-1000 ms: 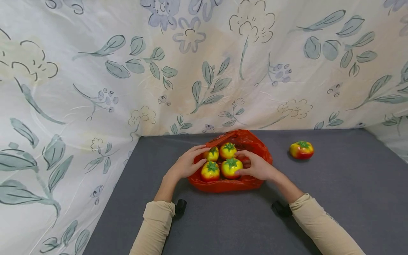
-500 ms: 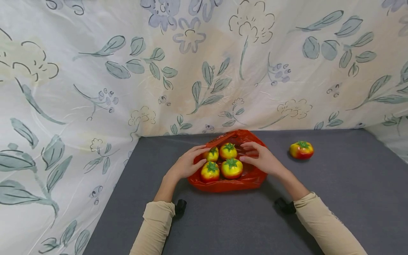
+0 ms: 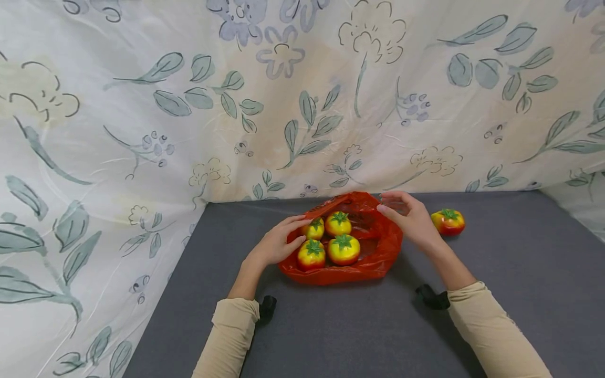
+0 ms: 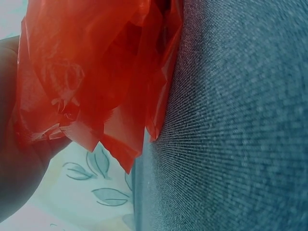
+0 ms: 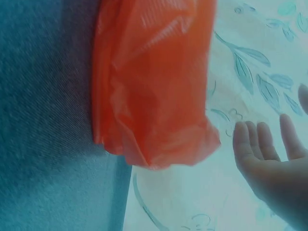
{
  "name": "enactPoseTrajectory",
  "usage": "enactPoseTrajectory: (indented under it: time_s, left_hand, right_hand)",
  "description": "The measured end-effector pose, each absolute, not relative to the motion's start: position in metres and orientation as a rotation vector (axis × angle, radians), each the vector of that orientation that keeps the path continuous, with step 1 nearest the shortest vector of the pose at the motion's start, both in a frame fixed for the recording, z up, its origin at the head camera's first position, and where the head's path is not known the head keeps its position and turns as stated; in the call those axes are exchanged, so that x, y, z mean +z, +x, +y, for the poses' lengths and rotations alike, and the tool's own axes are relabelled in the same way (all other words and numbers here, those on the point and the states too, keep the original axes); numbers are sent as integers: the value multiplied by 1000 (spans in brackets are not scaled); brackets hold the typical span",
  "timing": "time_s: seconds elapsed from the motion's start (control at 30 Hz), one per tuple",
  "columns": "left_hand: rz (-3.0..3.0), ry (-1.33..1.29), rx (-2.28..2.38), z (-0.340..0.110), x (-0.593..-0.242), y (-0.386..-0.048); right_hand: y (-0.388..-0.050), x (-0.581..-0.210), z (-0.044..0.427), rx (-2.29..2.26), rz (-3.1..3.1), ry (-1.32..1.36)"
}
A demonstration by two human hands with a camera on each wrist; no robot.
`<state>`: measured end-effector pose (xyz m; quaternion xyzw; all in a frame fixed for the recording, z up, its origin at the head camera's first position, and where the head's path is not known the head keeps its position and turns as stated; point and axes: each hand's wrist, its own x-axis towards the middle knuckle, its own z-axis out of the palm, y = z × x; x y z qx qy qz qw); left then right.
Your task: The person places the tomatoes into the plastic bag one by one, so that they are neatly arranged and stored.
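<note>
A red plastic bag [image 3: 333, 275] stands with its mouth open near the back of the table, several yellow-and-red tomatoes with green tops inside, among them a front one [image 3: 344, 250]. My left hand [image 3: 275, 241] reaches over the bag's left rim, fingers relaxed beside the left tomatoes; the left wrist view shows the bag [image 4: 91, 72] covering part of that hand. At the bag's back right rim is my right hand [image 3: 413, 220], fingers loosely spread and holding nothing. In the right wrist view, this hand [image 5: 274, 166] is apart from the bag [image 5: 161, 91].
One more tomato [image 3: 449, 222] lies on the grey tabletop [image 3: 340, 336], right beside my right hand, which partly covers it. A floral cloth [image 3: 312, 94] hangs behind the table and along its left side. Black straps [image 3: 432, 297] sit at both wrists.
My right hand has left the front right tomato and moved right and back, out over the bag's right rim. My left hand and the tomatoes have stayed in place.
</note>
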<state>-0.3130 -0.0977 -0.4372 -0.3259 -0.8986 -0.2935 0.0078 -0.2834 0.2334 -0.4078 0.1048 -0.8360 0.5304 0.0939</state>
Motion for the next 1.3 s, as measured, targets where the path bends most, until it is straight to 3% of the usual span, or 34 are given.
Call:
enactPoseTrajectory:
  time_s: [1.3]
  left_hand:
    - [-2828, -996, -903, -95, -440, -315]
  right_hand:
    - [-285, -387, 282, 2320, -1814, 258]
